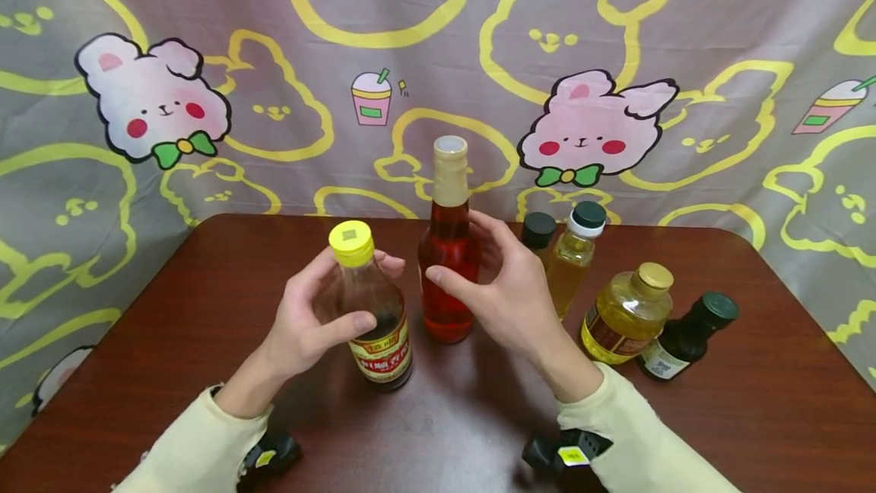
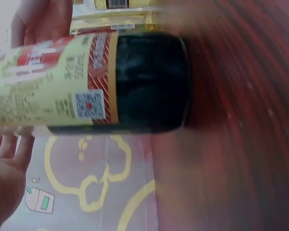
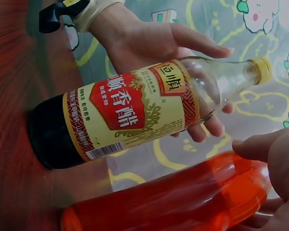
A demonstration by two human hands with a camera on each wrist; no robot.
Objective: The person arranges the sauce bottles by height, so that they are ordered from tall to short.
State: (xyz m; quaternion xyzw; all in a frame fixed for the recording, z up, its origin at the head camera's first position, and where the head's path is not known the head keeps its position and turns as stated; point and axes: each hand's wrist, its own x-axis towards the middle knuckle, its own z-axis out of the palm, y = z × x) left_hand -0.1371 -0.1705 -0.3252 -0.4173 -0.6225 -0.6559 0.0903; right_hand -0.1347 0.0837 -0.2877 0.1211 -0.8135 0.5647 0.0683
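Observation:
A vinegar bottle [image 1: 379, 348] with a yellow cap and a red and cream label stands upright on the table, dark liquid in its lower part. My left hand [image 1: 301, 326] is loosely around it, fingers behind the glass. In the right wrist view, the left thumb [image 3: 202, 41] looks extended and apart from the label. Just beyond stands a bottle of red liquid [image 1: 448, 249] with a pale wrapped neck. My right hand [image 1: 513, 295] holds it from the right, thumb across the front, fingers behind; the fingertips are partly hidden.
To the right stand a dark-capped bottle [image 1: 538, 230], a slim bottle of yellow liquid [image 1: 571, 257], a round oil bottle [image 1: 626, 318] with a gold cap, and a small dark bottle [image 1: 684, 345]. A patterned cloth [image 1: 438, 82] hangs behind the brown table [image 1: 226, 310].

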